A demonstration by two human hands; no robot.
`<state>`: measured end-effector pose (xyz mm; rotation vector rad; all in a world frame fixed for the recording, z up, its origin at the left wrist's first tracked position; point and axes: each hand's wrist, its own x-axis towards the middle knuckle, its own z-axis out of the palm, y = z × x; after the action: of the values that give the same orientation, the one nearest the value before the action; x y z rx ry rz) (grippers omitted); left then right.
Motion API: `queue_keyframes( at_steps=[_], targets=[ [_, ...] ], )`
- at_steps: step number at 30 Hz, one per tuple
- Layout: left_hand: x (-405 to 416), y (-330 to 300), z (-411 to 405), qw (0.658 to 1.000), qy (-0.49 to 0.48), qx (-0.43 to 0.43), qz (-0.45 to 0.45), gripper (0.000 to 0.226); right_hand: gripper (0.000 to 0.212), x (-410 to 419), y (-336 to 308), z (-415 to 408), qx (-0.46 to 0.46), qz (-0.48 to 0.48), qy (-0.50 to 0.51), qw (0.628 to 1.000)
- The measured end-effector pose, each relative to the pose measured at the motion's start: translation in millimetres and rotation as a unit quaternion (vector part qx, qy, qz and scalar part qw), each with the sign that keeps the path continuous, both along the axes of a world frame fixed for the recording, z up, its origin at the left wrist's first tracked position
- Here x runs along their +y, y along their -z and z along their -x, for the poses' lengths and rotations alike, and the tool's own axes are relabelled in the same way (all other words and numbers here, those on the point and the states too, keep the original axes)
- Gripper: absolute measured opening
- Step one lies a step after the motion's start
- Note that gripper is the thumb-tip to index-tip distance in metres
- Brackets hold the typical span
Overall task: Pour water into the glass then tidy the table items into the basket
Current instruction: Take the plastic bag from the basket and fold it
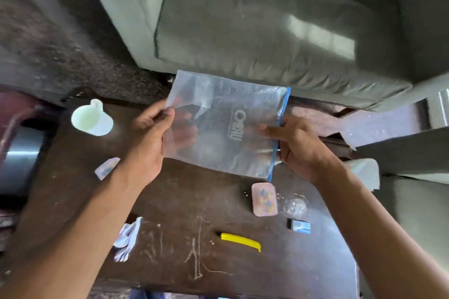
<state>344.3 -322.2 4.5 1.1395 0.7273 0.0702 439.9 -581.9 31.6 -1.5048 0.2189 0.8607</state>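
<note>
A grey-green fabric sofa (279,22) filled the top of the view, its seat cushion facing a dark brown, scratched wooden table (184,226) that spread below it. Above the table's far half, both hands held up a clear plastic zip bag with a blue seal strip (226,126) and grey lettering on its face. The left hand (148,138) gripped the bag's closed end, thumb on top and fingers curled underneath, showing through the plastic. The right hand (294,145) pinched the blue-strip edge, forefinger stretched along the bag's face and the other fingers folded behind.

On the table's far left stood a pale white plastic mug with a handle (91,118); its contents could not be told. Near the right edge lay a pink rectangular soap-like block with coloured flecks (264,199), and touching or just beside it on the right sat what seemed to be a small clear glass (296,205), too blurred to be sure. A yellow flat plastic strip (240,241) lay nearer the viewer, a crumpled white and blue wrapper (127,240) to its left, and a small blue and black box (298,226) below the glass. A second pinkish block (107,167) showed beside the left forearm.
</note>
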Motion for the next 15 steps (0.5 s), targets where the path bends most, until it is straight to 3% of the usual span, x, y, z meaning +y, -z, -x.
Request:
queue_keyframes(
  at_steps=[7,11,15],
  targets=[
    [98,-4,49,0.965,-0.016,0.034,-0.260,0.025,0.026,95,9,17,-0.009,0.018,-0.098,0.995],
    [159,-5,84,0.957,-0.018,0.044,-0.287,0.029,0.027,159,11,30,-0.008,0.015,-0.116,0.993],
    [214,-16,112,0.946,-0.093,0.037,-0.310,0.020,0.032,227,11,45,-0.010,-0.021,-0.114,0.993]
  ],
)
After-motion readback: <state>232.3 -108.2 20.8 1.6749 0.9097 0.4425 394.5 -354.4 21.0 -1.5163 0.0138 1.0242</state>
